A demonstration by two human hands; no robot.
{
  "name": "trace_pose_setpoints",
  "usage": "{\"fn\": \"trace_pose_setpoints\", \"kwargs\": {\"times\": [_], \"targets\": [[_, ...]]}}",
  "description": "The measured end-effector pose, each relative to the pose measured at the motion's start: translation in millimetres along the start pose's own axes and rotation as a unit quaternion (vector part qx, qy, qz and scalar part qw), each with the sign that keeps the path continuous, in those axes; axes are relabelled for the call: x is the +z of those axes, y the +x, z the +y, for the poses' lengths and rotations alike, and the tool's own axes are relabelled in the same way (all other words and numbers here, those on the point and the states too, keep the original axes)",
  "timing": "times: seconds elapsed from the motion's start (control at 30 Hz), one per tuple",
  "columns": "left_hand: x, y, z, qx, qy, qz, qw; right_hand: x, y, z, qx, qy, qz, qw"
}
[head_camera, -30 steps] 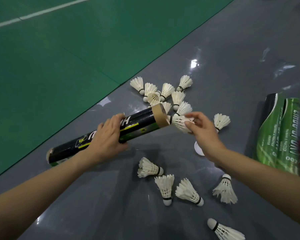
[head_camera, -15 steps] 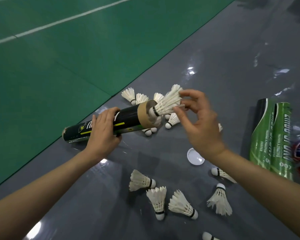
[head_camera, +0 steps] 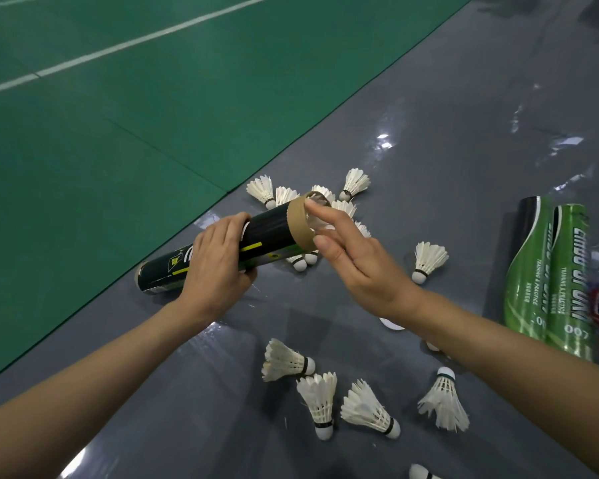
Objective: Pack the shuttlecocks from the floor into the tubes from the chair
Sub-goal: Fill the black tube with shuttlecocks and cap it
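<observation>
Shuttlecock at the mouth: the white feathered shuttlecock (head_camera: 318, 219) stuck out of the tube half a second ago, pinched in the right hand; it has since slid in, and only its skirt shows inside the rim
Right hand (head_camera: 357, 267): it has let go and holds nothing; the fingers are loose and the forefinger (head_camera: 317, 216) is straight against the feathers at the rim
Left hand (head_camera: 218, 257): wrapped round the middle of the long black cardboard tube with the brown paper rim (head_camera: 274, 231)
Floor: on the glossy grey floor (head_camera: 429, 115) a bunch of loose white shuttlecocks (head_camera: 355, 183) lies just beyond the tube mouth, with four more (head_camera: 320, 406) between the forearms; two green printed tubes (head_camera: 567, 281) lie well apart at the right
Risk to feathers: a push on one side of the skirt could bend the feathers or wedge the shuttlecock crooked
Risk to tube: I'd say a hard poke could swing the tube in that mid-grip, or the shuttlecock could slip back out if the mouth dips
</observation>
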State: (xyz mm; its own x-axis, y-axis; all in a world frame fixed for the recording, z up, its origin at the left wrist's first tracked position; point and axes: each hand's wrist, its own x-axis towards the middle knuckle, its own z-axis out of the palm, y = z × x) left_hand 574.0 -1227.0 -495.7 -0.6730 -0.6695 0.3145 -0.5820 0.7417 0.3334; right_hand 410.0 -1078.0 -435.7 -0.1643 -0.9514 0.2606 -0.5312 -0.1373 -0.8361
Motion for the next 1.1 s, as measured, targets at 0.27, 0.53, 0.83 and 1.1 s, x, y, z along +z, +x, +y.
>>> {"fn": "trace_pose_setpoints", "kwargs": {"times": [0.27,0.53,0.83,1.1], "targets": [[-9,5,13,0.018,0.022,0.005,1.0,-12,17,1,0.008,0.021,0.035,0.999],[-19,9,7,0.047,0.073,0.006,0.996,-15,20,12,0.121,0.104,-0.035,0.987],[-3,2,6,0.074,0.129,-0.097,0.984,-16,36,37,0.306,0.228,-0.15,0.912],[10,-16,-17,-0.034,0.033,-0.248,0.968,-8,29,94,0.377,0.19,0.035,0.906]]}}
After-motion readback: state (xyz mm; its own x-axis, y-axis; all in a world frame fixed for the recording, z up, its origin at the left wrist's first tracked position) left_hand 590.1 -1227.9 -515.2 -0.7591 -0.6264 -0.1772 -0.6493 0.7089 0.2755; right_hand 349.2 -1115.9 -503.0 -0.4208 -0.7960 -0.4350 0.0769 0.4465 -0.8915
